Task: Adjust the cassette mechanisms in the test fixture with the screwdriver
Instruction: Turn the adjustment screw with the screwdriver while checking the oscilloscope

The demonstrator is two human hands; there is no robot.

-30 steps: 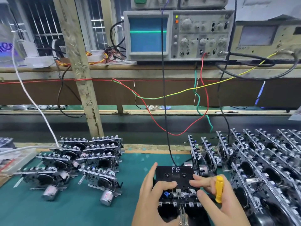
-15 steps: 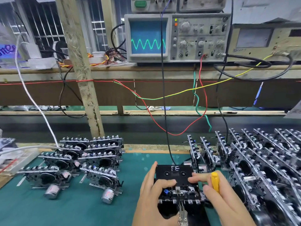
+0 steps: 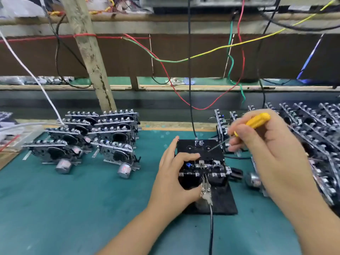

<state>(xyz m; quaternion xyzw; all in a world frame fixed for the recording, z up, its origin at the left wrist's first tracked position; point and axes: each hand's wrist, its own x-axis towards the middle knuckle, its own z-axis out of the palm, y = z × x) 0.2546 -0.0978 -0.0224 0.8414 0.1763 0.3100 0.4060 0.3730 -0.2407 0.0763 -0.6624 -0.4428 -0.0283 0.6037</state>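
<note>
The black test fixture [image 3: 223, 201] sits on the green mat in front of me, holding a cassette mechanism [image 3: 202, 167] topped by a black cassette marked "FE" [image 3: 199, 147]. My left hand [image 3: 174, 173] grips the fixture's left side, forefinger curled over the cassette and thumb at the front. My right hand [image 3: 272, 153] holds the yellow-handled screwdriver [image 3: 254, 122] raised above the fixture's right side. Its thin shaft slants down-left, and the tip sits at the cassette's right hub area.
A stack of cassette mechanisms [image 3: 95, 137] lies on the mat to the left. Rows of more mechanisms [image 3: 312, 137] stand on edge to the right. A black cable [image 3: 189, 70] and red, green and yellow wires [image 3: 237, 57] hang behind the fixture. A wooden post [image 3: 90, 52] stands left of centre.
The head camera has tilted down, so the oscilloscope left the view. My right hand lifted off the cassette and swung the screwdriver up, pointing its tip at the cassette top. The left hand stayed.
</note>
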